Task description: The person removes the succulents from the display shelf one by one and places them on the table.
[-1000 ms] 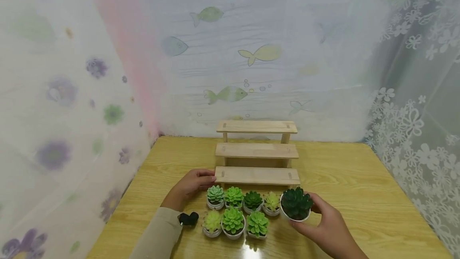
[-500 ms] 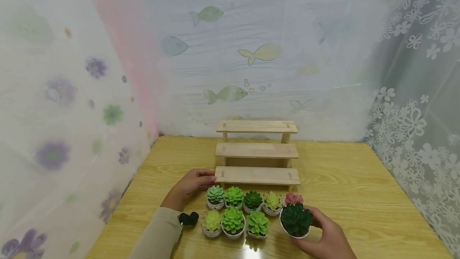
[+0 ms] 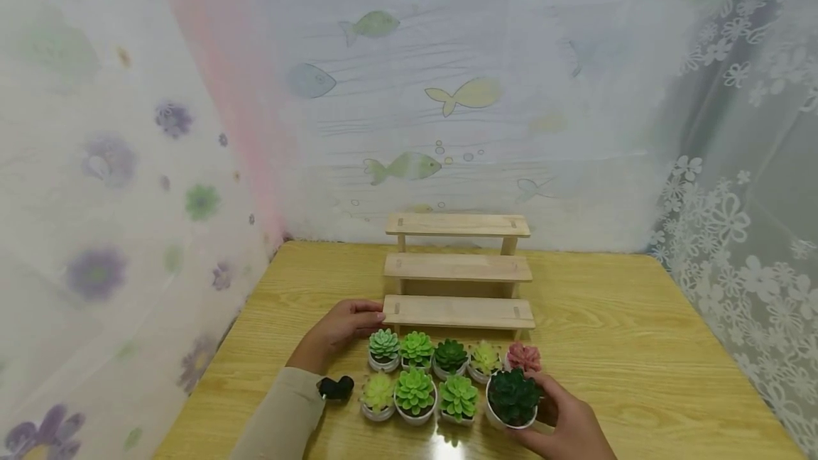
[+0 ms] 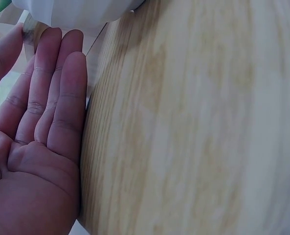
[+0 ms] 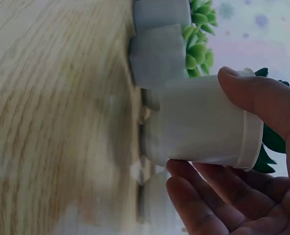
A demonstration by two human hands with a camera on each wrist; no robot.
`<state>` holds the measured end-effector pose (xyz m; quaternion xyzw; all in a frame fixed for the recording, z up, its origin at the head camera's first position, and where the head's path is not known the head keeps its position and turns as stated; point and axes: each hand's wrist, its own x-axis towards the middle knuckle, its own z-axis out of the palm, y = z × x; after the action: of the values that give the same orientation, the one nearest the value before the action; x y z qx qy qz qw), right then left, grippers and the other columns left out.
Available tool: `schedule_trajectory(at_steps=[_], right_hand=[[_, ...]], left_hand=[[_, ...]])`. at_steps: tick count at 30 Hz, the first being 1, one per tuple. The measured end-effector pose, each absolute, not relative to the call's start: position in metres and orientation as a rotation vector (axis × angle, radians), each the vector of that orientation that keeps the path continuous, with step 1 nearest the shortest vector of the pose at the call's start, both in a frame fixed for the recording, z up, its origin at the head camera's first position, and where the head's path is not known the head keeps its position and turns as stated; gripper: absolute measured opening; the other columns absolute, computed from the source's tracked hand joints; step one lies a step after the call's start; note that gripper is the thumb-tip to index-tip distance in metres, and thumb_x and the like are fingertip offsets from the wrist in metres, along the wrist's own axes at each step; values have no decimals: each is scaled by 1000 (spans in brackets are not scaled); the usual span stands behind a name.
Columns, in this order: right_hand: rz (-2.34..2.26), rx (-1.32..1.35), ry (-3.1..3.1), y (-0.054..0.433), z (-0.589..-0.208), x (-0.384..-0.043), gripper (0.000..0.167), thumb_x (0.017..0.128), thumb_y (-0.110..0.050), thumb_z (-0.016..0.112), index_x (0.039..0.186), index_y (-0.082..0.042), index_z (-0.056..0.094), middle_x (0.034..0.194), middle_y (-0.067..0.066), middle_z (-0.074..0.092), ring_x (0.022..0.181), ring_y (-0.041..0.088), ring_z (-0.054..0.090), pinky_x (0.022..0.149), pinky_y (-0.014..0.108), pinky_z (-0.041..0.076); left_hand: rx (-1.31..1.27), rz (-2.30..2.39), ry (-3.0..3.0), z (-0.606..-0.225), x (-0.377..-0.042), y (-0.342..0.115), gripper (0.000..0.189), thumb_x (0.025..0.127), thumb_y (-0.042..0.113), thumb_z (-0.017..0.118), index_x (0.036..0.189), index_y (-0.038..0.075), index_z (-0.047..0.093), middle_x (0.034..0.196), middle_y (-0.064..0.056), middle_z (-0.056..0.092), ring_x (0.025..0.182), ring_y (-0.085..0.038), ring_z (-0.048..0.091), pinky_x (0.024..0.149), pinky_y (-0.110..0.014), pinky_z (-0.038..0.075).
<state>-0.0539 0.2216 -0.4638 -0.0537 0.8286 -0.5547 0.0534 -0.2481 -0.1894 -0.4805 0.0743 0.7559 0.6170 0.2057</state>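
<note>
My right hand [image 3: 571, 423] grips a white pot [image 5: 206, 120] holding a dark green succulent [image 3: 514, 395], thumb on one side and fingers on the other. The pot is close over the table, at the right end of the front row of potted succulents. My left hand [image 3: 341, 323] is at the left end of the lowest board of a three-step wooden shelf [image 3: 456, 311]. In the left wrist view, the board's end [image 4: 31, 32] shows between the thumb and the extended fingers [image 4: 66, 107]. A red succulent [image 3: 524, 356] stands behind the dark green one.
Several small potted succulents [image 3: 415, 390] stand in two rows before the shelf. A black strap-like piece [image 3: 335, 387] is at the left sleeve [image 3: 281, 414]. The wood-grain table [image 3: 613, 346] meets a fish-print curtain [image 3: 409, 91] at the back, with curtains on both sides.
My right hand has brought the dark green succulent toward me and to the left, uncovering the red succulent behind it. The left hand stays at the shelf's end.
</note>
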Motion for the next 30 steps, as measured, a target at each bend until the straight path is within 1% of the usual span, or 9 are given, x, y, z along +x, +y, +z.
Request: schedule_trajectory(at_steps=[4, 8, 19, 24, 30], right_hand=[[-1682, -153, 2511, 219, -465, -55, 82, 72, -31, 96, 138, 0, 58, 126, 25, 70, 106, 33, 75, 81, 28, 63], [-1664, -148, 2525, 217, -467, -56, 80, 72, -30, 96, 136, 0, 59, 126, 26, 70, 107, 36, 74, 81, 29, 63], [-1687, -189, 2516, 217, -474, -59, 80, 73, -26, 96, 137, 4, 57, 126, 28, 69, 107, 37, 74, 81, 31, 63], [-1681, -181, 2518, 216, -478, -61, 81, 72, -28, 96, 137, 3, 58, 126, 28, 69, 106, 37, 74, 81, 30, 63], [-1658, -171, 2514, 215, -480, -63, 86, 70, -30, 97, 138, 3, 57, 126, 28, 69, 105, 36, 75, 79, 30, 63]], left_hand=[[216, 1722, 2102, -482, -248, -189, 51, 102, 24, 69, 141, -6, 57, 130, -16, 69, 120, -27, 69, 102, -40, 57], [228, 1719, 2101, -482, -248, -190, 51, 102, 24, 69, 141, -7, 57, 129, -15, 70, 119, -27, 70, 102, -40, 57], [213, 1721, 2108, -481, -248, -190, 50, 102, 23, 69, 140, -6, 58, 129, -16, 70, 119, -27, 70, 102, -40, 57], [216, 1723, 2111, -481, -249, -191, 49, 102, 22, 69, 140, -6, 58, 128, -16, 70, 118, -26, 70, 102, -39, 57], [218, 1724, 2112, -482, -248, -190, 49, 102, 23, 69, 140, -6, 58, 128, -15, 71, 118, -26, 71, 101, -39, 57]])
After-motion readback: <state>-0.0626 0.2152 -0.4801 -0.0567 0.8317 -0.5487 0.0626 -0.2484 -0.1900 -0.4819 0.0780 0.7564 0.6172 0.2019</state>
